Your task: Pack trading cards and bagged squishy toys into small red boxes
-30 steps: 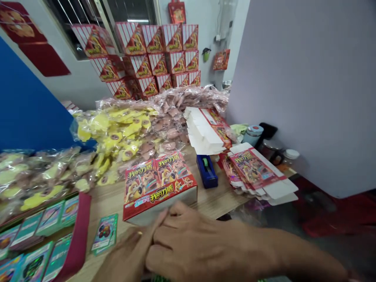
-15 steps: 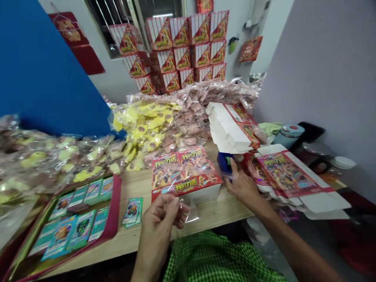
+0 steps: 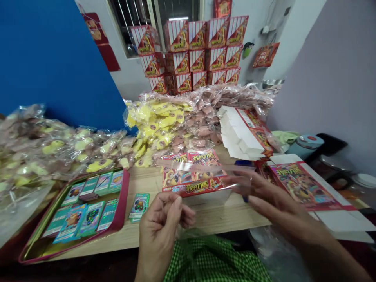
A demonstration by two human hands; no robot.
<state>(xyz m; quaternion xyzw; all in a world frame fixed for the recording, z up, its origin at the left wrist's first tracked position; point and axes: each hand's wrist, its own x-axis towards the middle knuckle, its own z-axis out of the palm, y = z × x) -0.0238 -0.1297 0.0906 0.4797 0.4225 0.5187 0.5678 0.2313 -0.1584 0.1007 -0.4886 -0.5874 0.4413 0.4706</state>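
From my screen, a wooden table point(image 3: 205, 215) runs below a blue wall point(image 3: 58, 58), with stacked red boxes point(image 3: 199, 51) by the window behind. A tin tray of cards point(image 3: 125, 196) sits left, and bagged yellow plush pieces point(image 3: 155, 125) crowd the back. Clear plastic film point(image 3: 202, 167) crosses in front of a red box point(image 3: 194, 185), pinched by the left hand point(image 3: 161, 231). The right hand point(image 3: 276, 199) reaches its far end, grip unclear, partly hiding a blue tape dispenser point(image 3: 241, 162).

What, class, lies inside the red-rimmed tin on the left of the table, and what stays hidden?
The red-rimmed tin holds rows of teal-edged, shiny trading cards, some in small stacks. Whatever lies beneath the top cards cannot be seen, nor can the tin's floor under them.
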